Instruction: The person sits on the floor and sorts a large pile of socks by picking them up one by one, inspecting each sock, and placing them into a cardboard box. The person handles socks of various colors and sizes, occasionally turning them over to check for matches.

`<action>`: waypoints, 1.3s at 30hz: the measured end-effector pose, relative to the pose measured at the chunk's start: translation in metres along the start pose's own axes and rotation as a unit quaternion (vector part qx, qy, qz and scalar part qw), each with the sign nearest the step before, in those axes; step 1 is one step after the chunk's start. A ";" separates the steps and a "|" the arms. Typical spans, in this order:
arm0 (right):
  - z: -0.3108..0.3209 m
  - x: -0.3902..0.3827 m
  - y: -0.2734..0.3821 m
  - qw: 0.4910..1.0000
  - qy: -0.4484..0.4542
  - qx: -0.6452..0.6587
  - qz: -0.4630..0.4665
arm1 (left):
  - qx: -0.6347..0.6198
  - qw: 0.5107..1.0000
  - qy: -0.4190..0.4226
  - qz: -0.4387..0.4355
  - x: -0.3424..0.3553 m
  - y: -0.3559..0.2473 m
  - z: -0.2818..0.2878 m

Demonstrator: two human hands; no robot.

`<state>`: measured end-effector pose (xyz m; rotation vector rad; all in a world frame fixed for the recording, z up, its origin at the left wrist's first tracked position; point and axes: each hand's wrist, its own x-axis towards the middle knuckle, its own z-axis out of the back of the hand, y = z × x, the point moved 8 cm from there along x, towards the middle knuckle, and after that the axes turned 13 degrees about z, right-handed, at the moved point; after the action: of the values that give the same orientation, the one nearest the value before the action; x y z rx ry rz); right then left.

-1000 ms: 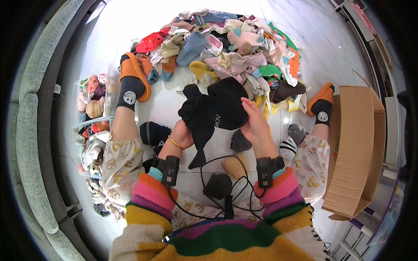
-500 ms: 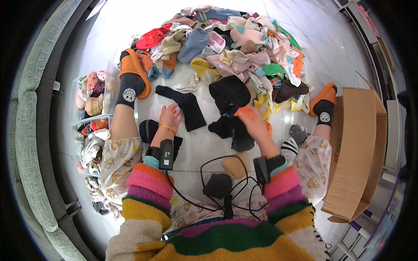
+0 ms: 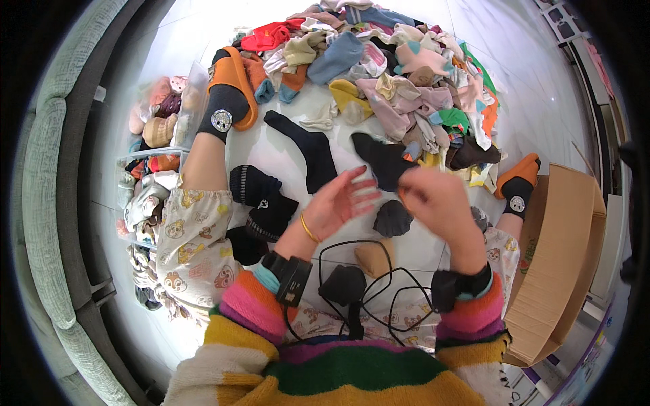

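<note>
My right hand (image 3: 437,203) is closed on one end of a black sock (image 3: 380,159), which stretches away from its fingers toward the upper left. My left hand (image 3: 342,203) hovers just left of it, palm showing, fingers spread and empty. Between the hands and the pile, a long black sock (image 3: 310,150) lies flat on the floor. A dark grey rolled sock (image 3: 393,218) sits below the held sock. Beside my left forearm are black rolled socks (image 3: 254,184), one with a striped cuff. Nearer me rest a tan bundle (image 3: 374,258) and a dark grey bundle (image 3: 343,284).
A large heap of mixed socks (image 3: 393,81) spreads across the far floor. Clear plastic boxes (image 3: 152,154) holding rolled socks stand left, beside a grey sofa (image 3: 57,203). An open cardboard box (image 3: 558,257) is at right. Black cables (image 3: 365,301) loop near my lap.
My left hand has moved right, close to my right hand, its fingers spreading. My right hand has drawn nearer and right with the black sock. The whole view has shifted slightly.
</note>
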<state>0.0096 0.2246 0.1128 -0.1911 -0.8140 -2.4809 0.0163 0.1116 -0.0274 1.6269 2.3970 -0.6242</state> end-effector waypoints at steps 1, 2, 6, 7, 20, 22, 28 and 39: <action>-0.013 0.000 0.020 0.997 0.059 -0.023 0.037 | -0.061 0.997 0.048 0.015 -0.005 0.010 -0.011; -0.028 -0.006 0.038 0.989 0.119 -0.047 0.071 | -0.121 0.985 0.118 0.026 -0.009 0.017 -0.022; -0.070 -0.051 0.053 0.967 0.252 -0.010 0.020 | -0.181 0.983 0.034 -0.026 -0.011 0.024 0.009; -0.072 -0.062 0.048 0.971 0.238 0.021 -0.020 | -0.183 0.982 0.012 -0.044 -0.010 0.020 0.020; -0.004 -0.068 0.005 0.945 -0.208 0.195 -0.162 | -0.100 0.966 0.125 -0.202 -0.037 -0.081 0.026; 0.001 -0.052 0.014 0.964 -0.210 0.128 -0.101 | -0.127 0.967 0.054 -0.215 -0.039 -0.102 0.039; -0.053 -0.035 0.033 0.994 -0.077 -0.071 0.009 | -0.143 0.946 -0.270 -0.106 -0.040 -0.067 0.098; -0.043 -0.048 -0.104 0.990 -0.064 -0.003 -0.126 | 0.030 0.888 -0.433 -0.153 -0.050 -0.026 0.106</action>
<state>-0.0016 0.2912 0.0112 -0.2675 -0.9358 -2.7300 0.0026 0.0150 -0.0979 0.7015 1.9267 -1.1764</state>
